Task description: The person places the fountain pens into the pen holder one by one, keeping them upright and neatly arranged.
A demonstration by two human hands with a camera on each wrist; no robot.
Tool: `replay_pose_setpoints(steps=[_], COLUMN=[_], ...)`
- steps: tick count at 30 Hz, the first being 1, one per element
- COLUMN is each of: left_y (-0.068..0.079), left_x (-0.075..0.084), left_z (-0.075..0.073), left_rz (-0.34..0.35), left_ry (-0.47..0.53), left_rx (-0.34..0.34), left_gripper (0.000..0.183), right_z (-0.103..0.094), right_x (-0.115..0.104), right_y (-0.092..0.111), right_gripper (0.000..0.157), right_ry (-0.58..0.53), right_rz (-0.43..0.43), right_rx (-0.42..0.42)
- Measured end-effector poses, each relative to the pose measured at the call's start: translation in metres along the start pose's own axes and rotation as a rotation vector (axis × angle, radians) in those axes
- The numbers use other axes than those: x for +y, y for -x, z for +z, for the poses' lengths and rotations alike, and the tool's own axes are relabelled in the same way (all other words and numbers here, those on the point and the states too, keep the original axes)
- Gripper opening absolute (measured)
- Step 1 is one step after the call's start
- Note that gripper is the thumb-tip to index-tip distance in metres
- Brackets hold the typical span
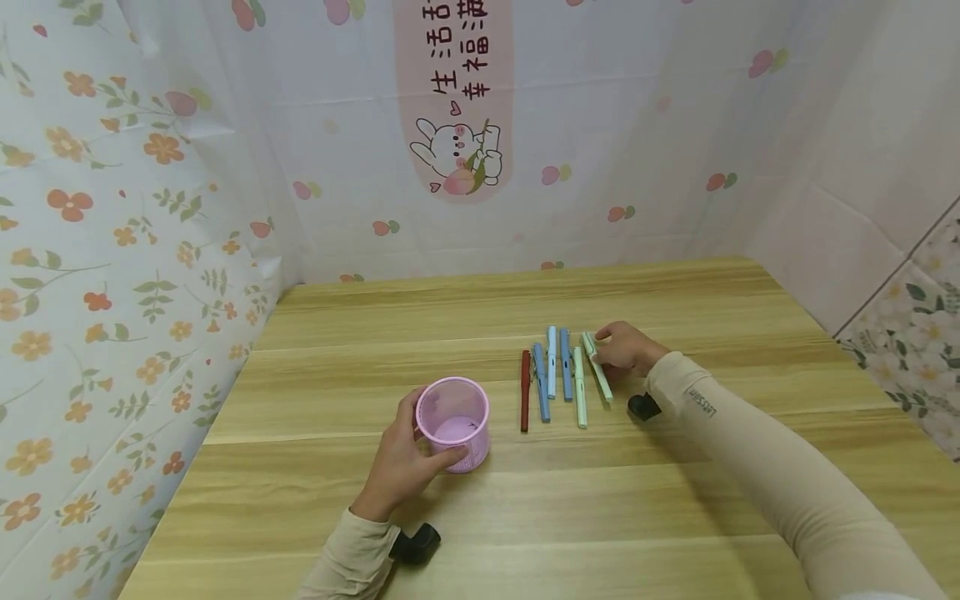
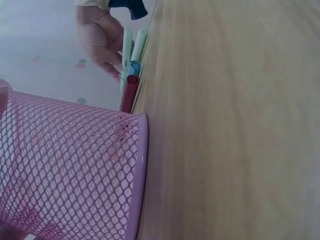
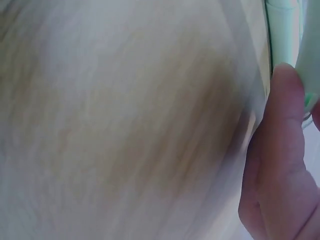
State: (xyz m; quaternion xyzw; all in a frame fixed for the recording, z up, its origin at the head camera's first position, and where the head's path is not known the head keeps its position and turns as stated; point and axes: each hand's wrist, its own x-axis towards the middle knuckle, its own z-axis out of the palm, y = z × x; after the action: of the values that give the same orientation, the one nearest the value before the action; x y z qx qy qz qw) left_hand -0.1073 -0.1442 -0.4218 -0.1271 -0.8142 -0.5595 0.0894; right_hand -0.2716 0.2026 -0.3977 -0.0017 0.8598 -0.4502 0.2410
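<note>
Pink round-ended panel [image 1: 497, 100] printed on the white fabric backdrop [image 1: 600, 100]: two lines of dark Chinese characters [image 1: 444, 82], turned sideways and running upward; left line reads 生活, a further character cut by the upper edge; right line reads 幸福满, the last at that edge; beige fabric sleeve [image 1: 780, 483] on the right forearm: small dark lettering [image 1: 702, 401] beginning "Lets"; remaining letters too small to confirm.
</note>
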Motion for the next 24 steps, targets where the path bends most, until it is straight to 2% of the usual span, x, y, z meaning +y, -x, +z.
replay_pose_setpoints(steps=[8,16,24], left_y=[0.0013,0.0011,0.0006], left_x=[-0.0004,0.0005,-0.0009], left_z=[0.0018,0.0014,0.0005], left_rz=[-0.011,-0.002,-0.003], left_ry=[0.008,0.015,0.017], left_rx=[-0.021,-0.018,-0.013], left_gripper=[0.087,0.087,0.088], right_z=[-0.0012,-0.0027,-0.0032], right_x=[0.0016,0.0000,-0.0052], right_y=[0.0010,0.0030,0.0055], right_gripper=[0.059,0.050,0.053], right_ry=[-0.053,-0.141,-0.223], right_rz=[-0.013,-0.050,-0.049], right_rx=[-0.042,-0.089,-0.081])
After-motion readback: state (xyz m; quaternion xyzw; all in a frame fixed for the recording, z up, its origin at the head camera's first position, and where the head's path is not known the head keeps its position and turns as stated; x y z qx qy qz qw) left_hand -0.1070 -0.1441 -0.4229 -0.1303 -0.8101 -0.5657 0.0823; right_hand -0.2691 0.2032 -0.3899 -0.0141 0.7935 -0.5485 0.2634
